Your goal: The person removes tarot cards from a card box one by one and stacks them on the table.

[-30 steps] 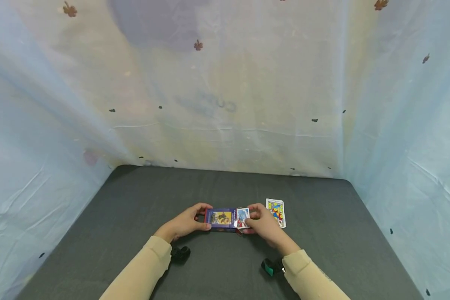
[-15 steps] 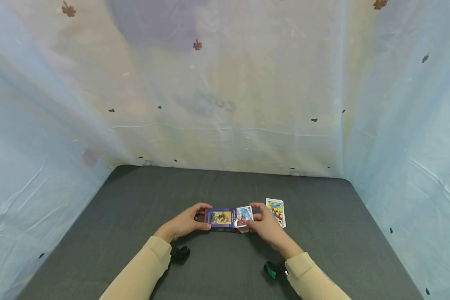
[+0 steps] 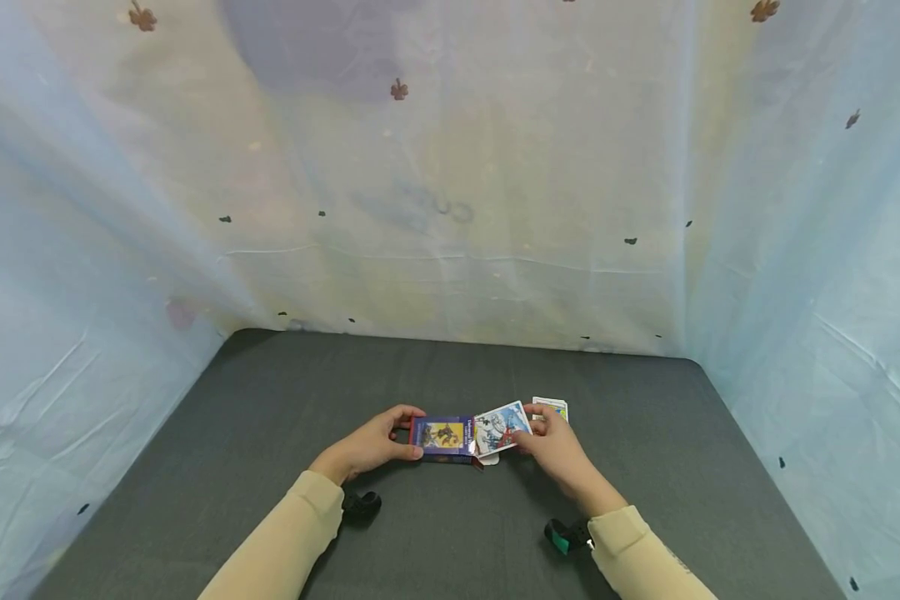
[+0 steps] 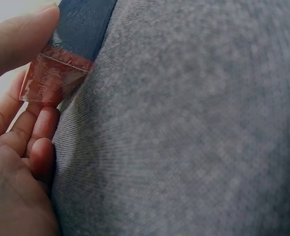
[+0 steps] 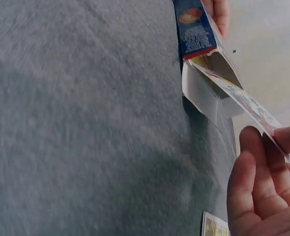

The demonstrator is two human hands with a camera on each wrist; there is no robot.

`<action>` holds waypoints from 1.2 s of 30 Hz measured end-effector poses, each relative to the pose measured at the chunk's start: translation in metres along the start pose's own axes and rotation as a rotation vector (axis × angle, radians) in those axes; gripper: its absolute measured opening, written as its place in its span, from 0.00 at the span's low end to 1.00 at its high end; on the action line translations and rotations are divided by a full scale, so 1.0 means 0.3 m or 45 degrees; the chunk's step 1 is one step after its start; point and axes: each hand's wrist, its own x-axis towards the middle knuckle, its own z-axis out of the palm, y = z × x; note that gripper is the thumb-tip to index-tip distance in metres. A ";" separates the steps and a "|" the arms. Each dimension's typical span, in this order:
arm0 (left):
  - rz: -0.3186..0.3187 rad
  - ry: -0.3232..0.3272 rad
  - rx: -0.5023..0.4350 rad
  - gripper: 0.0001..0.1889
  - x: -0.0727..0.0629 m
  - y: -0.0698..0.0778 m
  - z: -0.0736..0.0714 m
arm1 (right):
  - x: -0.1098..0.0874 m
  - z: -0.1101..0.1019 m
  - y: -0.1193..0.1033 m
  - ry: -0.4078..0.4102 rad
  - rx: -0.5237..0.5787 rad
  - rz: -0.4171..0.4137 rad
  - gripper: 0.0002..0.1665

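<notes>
Card box (image 3: 442,436) lay on the desk (image 3: 450,533) between the left hand (image 3: 371,446), which gripped its left end, and the right hand (image 3: 557,447), which pinched an illustrated card (image 3: 498,427) slanting from the open right end. Box lettering was too small to read; the right hand partly hid a card stack (image 3: 554,404).

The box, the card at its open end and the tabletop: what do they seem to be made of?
Box: likely thin printed cardboard, given its bent white flap; the shiny, creased clear film on it looks like plastic.
Card: probably stiff printed paper, thin and straight-edged; any coating is unclear.
Tabletop: seemingly matte grey fabric, from its ribbed weave in the left wrist view.
</notes>
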 end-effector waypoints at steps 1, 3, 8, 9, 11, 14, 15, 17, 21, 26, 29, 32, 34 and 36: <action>0.004 -0.001 -0.002 0.36 -0.001 0.001 -0.001 | 0.000 -0.005 0.000 0.000 0.012 -0.004 0.26; 0.005 0.000 -0.004 0.36 -0.003 0.003 -0.001 | 0.000 -0.016 0.000 0.001 0.025 -0.012 0.26; 0.001 0.006 0.004 0.36 -0.004 0.005 0.002 | -0.002 -0.049 0.001 0.014 0.003 -0.012 0.26; -0.001 0.005 0.007 0.36 -0.004 0.004 0.002 | -0.004 -0.056 0.000 0.018 -0.002 -0.010 0.26; -0.006 0.003 0.008 0.36 -0.004 0.002 0.002 | -0.007 -0.070 -0.001 0.021 -0.005 -0.007 0.27; -0.013 -0.003 0.008 0.36 -0.003 0.001 0.002 | -0.009 -0.091 -0.003 0.019 -0.017 0.000 0.27; -0.012 -0.003 0.009 0.36 -0.003 0.000 0.002 | -0.009 -0.097 -0.003 0.020 -0.023 0.007 0.27; -0.008 -0.002 0.011 0.36 -0.002 -0.002 0.002 | -0.008 -0.109 -0.001 0.026 -0.044 0.018 0.27; -0.002 0.009 0.018 0.35 -0.001 -0.004 0.001 | -0.006 -0.131 0.005 0.046 -0.112 0.041 0.26; -0.011 0.008 0.001 0.36 -0.001 -0.002 0.003 | -0.016 -0.158 0.001 0.041 -0.153 0.052 0.27; -0.013 -0.001 -0.004 0.36 -0.001 0.001 0.002 | -0.018 -0.178 0.007 0.035 -0.160 0.063 0.28; -0.012 -0.004 0.003 0.36 -0.001 0.000 0.001 | -0.014 -0.202 0.014 0.049 -0.207 0.073 0.27; -0.006 -0.006 0.007 0.36 -0.001 -0.002 0.000 | -0.003 -0.222 0.030 0.070 -0.250 0.077 0.26; -0.006 -0.007 0.009 0.36 0.000 -0.005 -0.001 | 0.004 -0.241 0.031 0.086 -0.296 0.093 0.26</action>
